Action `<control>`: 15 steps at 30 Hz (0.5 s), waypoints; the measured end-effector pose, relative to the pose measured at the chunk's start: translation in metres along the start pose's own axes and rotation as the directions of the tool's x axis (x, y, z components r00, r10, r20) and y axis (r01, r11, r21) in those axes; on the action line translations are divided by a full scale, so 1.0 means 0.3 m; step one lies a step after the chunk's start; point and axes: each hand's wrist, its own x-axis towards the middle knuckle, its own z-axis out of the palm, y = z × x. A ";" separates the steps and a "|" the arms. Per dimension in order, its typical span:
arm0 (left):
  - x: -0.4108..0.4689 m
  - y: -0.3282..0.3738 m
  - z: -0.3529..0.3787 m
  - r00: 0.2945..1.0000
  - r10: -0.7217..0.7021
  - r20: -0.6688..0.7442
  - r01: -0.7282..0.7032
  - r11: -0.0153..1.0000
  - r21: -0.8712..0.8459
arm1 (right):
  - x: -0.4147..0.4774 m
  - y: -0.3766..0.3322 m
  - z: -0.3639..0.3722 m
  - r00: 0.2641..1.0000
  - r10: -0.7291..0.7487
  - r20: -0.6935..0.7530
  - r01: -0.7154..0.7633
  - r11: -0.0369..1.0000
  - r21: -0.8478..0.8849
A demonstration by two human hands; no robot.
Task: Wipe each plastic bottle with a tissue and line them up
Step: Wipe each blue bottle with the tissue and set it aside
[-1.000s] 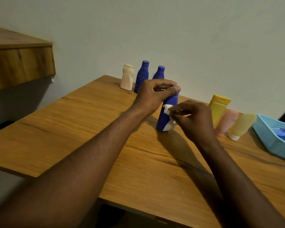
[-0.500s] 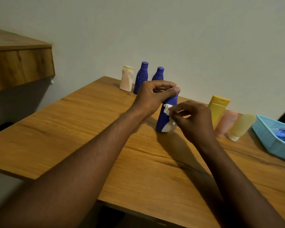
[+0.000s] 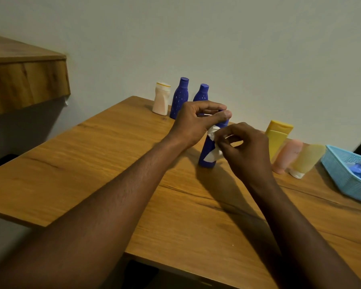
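Note:
A dark blue bottle [image 3: 206, 152] stands upright on the wooden table [image 3: 113, 163]. My left hand [image 3: 193, 122] grips its cap from above. My right hand [image 3: 245, 151] pinches a white tissue [image 3: 213, 140] against the bottle's right side. At the back by the wall stand a cream bottle [image 3: 161, 99] and two more blue bottles [image 3: 179, 98] [image 3: 201, 92] in a row. To the right are a yellow tube [image 3: 276, 136], a pink tube [image 3: 287, 156] and a pale yellow tube [image 3: 305, 160].
A light blue plastic basket [image 3: 342, 176] with something blue inside sits at the table's right edge. A wooden shelf [image 3: 23, 80] juts from the wall at upper left. The wall runs close behind the bottles.
The tissue in my right hand has slid a little higher along the bottle's side. My left hand keeps its grip on the cap.

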 end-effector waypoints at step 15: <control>-0.001 0.003 -0.003 0.999 0.043 0.029 -0.042 0.999 -0.012 | 0.021 0.058 -0.022 0.993 0.109 0.039 -0.107 0.994 -0.035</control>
